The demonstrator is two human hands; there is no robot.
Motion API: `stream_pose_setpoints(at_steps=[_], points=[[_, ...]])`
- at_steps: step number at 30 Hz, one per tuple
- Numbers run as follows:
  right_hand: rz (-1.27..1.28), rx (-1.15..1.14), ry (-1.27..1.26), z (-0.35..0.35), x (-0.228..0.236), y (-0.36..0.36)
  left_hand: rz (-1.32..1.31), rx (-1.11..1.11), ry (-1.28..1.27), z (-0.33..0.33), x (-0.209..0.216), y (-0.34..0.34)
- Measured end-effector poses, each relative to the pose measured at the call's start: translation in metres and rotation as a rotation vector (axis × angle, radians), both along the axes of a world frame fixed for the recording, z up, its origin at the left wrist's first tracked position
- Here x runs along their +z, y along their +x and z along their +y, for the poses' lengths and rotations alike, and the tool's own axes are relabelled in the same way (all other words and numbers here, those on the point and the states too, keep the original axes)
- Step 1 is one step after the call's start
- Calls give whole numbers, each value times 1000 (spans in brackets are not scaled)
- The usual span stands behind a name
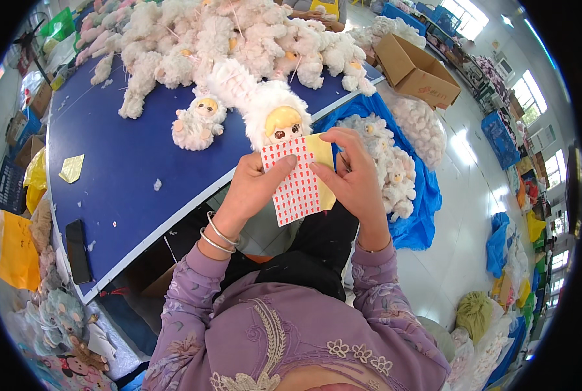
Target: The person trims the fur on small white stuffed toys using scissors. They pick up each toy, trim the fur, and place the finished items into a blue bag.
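Left hand: the left hand (255, 186) grips the sticker sheet (295, 182) by its left side. The thumb lies across the top of the sheet.
Right hand: the right hand (353, 176) pinches the right edge of the same sheet. Its fingers are curled over the yellow backing paper (323, 166) behind the sheet.
Sticker sheet: it is white with rows of small red stickers. It is held up between both hands, over the person's lap and just below the doll's face.
Doll: a fluffy white doll (271, 114) with yellow hair lies at the near edge of the table, right behind the sheet. The sheet hides its chin.
Second doll: a smaller white doll (198, 122) lies on the table just to the left of the first one.
Pile: a big heap of white dolls (238, 39) fills the far part of the table.
Table: the table (121, 169) has a blue top. A black phone (77, 251) lies near its left edge, and a yellow scrap of paper (72, 168) lies further up.
Blue bag: a blue bag (421, 195) on the floor to the right holds more white dolls.
Box: a brown cardboard box (418, 72) sits on the floor past the table.
Bracelets: two silver bracelets (218, 236) are on the left wrist.
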State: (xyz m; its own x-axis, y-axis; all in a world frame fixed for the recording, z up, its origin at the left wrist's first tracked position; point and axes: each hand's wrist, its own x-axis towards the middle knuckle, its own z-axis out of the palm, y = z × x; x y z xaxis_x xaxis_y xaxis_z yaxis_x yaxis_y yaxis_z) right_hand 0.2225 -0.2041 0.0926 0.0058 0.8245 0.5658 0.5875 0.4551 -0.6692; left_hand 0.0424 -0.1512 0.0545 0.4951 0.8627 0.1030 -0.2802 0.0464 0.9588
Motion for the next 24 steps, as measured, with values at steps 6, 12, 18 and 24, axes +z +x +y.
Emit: stream_pose_setpoints(at_steps=[6, 12, 18, 24], points=[[-20, 65, -55, 1, -7, 5, 5, -4, -1, -1, 1, 3], [131, 57, -39, 0, -4, -8, -42, 5, -6, -5, 4, 9], [78, 11, -34, 1, -1, -3, -100, -15, -36, -3, 2, 12], [49, -8, -45, -1, 7, -3, -59, -48, 31, -1, 2, 9]])
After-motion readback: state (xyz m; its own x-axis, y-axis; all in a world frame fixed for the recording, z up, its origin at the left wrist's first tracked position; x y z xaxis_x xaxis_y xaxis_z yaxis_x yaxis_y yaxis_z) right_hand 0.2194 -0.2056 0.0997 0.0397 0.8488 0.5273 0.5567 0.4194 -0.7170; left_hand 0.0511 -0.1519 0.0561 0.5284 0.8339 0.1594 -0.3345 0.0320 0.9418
